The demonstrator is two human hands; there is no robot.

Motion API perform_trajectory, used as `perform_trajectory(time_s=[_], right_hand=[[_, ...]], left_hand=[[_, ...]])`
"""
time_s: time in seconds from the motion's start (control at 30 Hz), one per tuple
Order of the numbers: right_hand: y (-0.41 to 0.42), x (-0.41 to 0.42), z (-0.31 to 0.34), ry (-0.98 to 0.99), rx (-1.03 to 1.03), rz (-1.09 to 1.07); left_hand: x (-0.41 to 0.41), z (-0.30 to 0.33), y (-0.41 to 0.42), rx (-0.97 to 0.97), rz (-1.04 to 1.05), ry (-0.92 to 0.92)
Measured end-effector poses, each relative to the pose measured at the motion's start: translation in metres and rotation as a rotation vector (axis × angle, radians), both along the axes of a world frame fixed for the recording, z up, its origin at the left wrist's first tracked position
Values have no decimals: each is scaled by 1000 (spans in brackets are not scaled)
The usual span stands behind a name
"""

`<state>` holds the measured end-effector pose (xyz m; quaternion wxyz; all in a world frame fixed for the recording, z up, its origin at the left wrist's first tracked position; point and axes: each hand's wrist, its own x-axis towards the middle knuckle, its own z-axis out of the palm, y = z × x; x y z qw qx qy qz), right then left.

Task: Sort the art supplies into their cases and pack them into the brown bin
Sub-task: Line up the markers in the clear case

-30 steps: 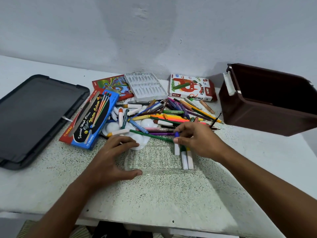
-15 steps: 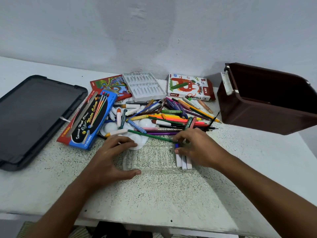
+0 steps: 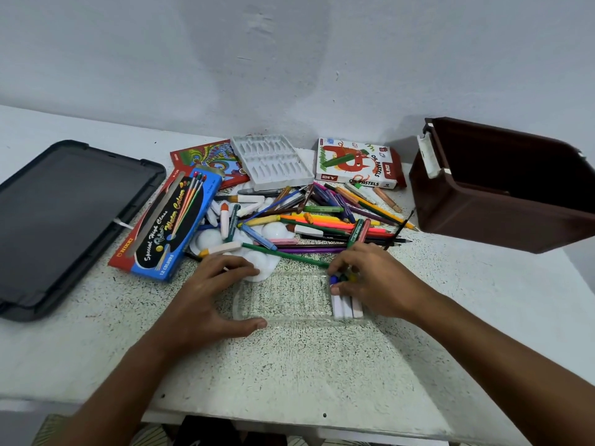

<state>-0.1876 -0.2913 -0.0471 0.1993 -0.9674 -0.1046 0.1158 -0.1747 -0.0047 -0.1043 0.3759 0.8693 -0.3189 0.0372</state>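
My left hand (image 3: 206,297) spans the clear plastic tray (image 3: 289,297) w/ thumb at near edge, fingers spread at far edge. Right hand (image 3: 373,281) curls fingertips onto three paper-wrapped crayons (image 3: 347,305) lying side by side at tray's right end. Loose pencils & markers (image 3: 322,220) piled behind on speckled tabletop (image 3: 306,365). Brown bin (image 3: 502,201), smooth plastic, sits far right.

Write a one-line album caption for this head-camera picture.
Left hand steadies a clear tray while the right hand seats three markers at its end.
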Motion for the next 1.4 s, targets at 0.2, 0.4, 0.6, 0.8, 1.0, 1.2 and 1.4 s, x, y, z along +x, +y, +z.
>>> perform_trajectory(time_s=[0.2, 0.4, 0.6, 0.8, 1.0, 1.2, 1.4], right_hand=[[6, 33, 13, -82, 148, -110], [35, 68, 6, -211, -83, -4], [54, 75, -2, -304, -309, 73], [56, 77, -2, -299, -315, 75], [51, 75, -1, -281, -223, 80], [34, 64, 21, 13, 632, -258], [16, 47, 26, 92, 832, -313]], left_hand=[[0, -1, 2, -6, 6, 13], [1, -1, 3, -21, -4, 16], [2, -3, 3, -14, -3, 1], [2, -3, 3, -18, 1, 2], [2, -3, 3, -19, 5, 6], [2, -4, 2, -27, 1, 6], [3, -3, 3, -17, -4, 2]])
